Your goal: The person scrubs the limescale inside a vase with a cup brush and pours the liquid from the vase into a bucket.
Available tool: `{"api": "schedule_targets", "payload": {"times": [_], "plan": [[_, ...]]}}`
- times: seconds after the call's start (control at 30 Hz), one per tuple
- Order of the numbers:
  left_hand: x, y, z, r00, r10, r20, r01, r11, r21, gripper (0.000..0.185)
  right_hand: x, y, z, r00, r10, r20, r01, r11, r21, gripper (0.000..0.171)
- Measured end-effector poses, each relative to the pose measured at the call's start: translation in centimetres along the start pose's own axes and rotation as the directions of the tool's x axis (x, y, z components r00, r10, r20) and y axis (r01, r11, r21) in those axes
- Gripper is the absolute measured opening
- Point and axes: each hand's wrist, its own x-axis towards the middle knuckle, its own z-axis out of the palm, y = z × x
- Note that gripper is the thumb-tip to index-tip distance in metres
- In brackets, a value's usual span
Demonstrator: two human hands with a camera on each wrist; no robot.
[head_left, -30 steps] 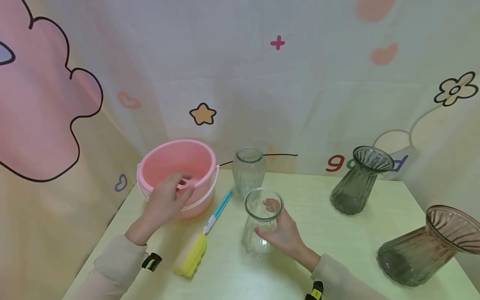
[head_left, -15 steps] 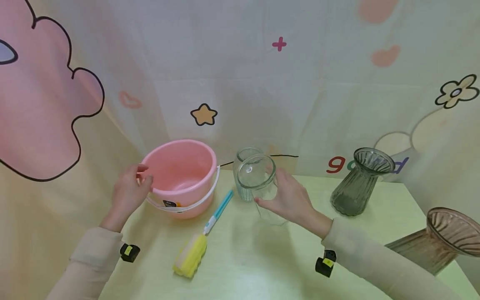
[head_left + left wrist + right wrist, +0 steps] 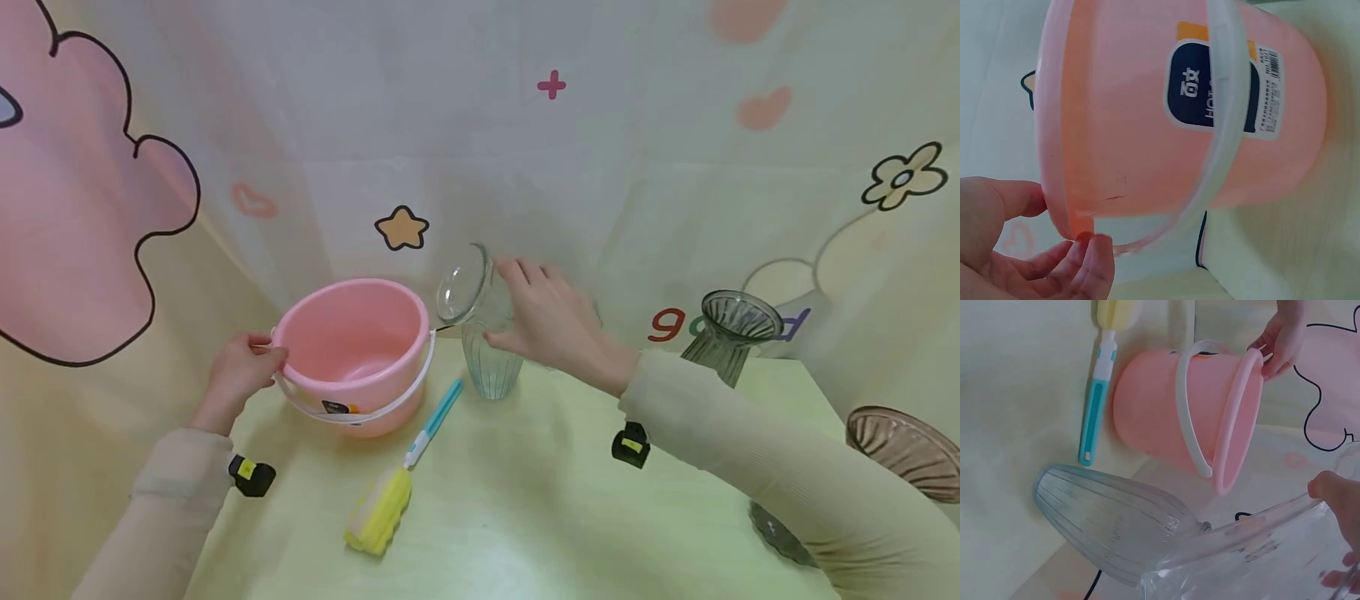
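My left hand (image 3: pixel 255 360) pinches the left rim of a pink plastic bucket (image 3: pixel 352 346) with a white handle; the left wrist view shows thumb and fingers (image 3: pixel 1088 262) on that rim (image 3: pixel 1054 187). In the air just right of the bucket, my right hand (image 3: pixel 517 310) grips a clear glass vase (image 3: pixel 463 292). It is tilted, mouth towards the bucket. The right wrist view shows this held vase (image 3: pixel 1260 550) close up. Below it a second clear ribbed vase (image 3: pixel 491 371) stands on the table.
A yellow sponge brush (image 3: pixel 386 500) with a blue-white handle lies in front of the bucket on the pale green table (image 3: pixel 525 517). A grey ribbed vase (image 3: pixel 731 329) stands at the back right. A brown vase (image 3: pixel 903 454) sits at the right edge, partly behind my sleeve. Patterned curtains close the back.
My right hand lifted the clear vase off the table, carried it back and left, and tipped its mouth towards the bucket. My left hand shifted from the bucket's front rim to its left rim.
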Motion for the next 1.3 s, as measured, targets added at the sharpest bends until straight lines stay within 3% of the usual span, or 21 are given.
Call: {"api": "schedule_targets", "payload": {"times": [0.23,0.47,0.67,0.77,0.9,1.07,1.3], "plan": [[0.9,0.3,-0.3,0.99,-0.108,0.094,0.12,0.984,-0.131,0.055,3.9,-1.2,0.6,0.995,-0.095,0.016,0.096,0.976,-0.196,0.079],[1.1,-0.2,-0.1,0.974,-0.19,0.127,0.219,0.934,-0.283,0.054,6.8,-2.8,3.0,0.982,-0.169,0.09,0.188,0.939,-0.288,0.081],[1.3,-0.4,-0.2,0.966,-0.213,0.146,0.251,0.908,-0.335,0.055,8.2,-3.8,4.7,0.958,-0.271,0.088,0.281,0.846,-0.452,0.078],[1.4,-0.3,-0.3,0.966,-0.212,0.146,0.25,0.911,-0.329,0.055,8.7,-4.2,5.1,0.952,-0.278,0.124,0.301,0.798,-0.521,0.075],[1.4,0.0,-0.2,0.968,-0.208,0.142,0.243,0.917,-0.315,0.054,8.9,-4.2,5.5,0.94,-0.284,0.187,0.338,0.716,-0.611,0.084],[1.5,0.0,-0.1,0.97,-0.198,0.144,0.235,0.919,-0.318,0.055,8.6,-4.2,5.9,0.922,-0.332,0.201,0.374,0.624,-0.686,0.094],[1.6,-0.4,-0.1,0.97,-0.197,0.139,0.233,0.917,-0.325,0.054,8.4,-4.2,6.3,0.917,-0.364,0.161,0.366,0.611,-0.702,0.097]]}}
